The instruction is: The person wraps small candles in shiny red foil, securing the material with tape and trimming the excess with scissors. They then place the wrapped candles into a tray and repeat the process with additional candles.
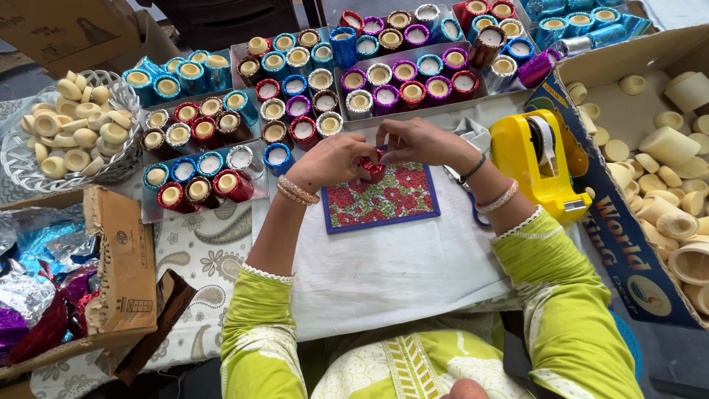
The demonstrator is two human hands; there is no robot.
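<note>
Nearest the camera, the person in green sleeves is leaning over a white cloth (391, 273) spread on the table. Just beyond, a floral red-and-green mat (388, 203) with a blue border is lying on the cloth, serving as the work spot. Above its far edge, the left hand (332, 159) and the right hand (421, 140) are meeting, fingertips of both pinching a small candle cup in red foil (373, 164), which is sitting between them, low over the mat.

Judging from this, the wrapping step is under way: the red foil is being pressed and tucked around the cup. The next move is likely calling for firm folding of the foil at the rim, and perhaps a strip from the yellow tape dispenser (535, 159) standing just right of the hands.

Farther off, metal trays (151, 214) are holding rows of finished foil-wrapped cups (214, 185) in red, blue, purple and silver. At far left a white wire basket (22, 174) is holding bare cups, and a cardboard box (613, 236) at right is holding more.
</note>
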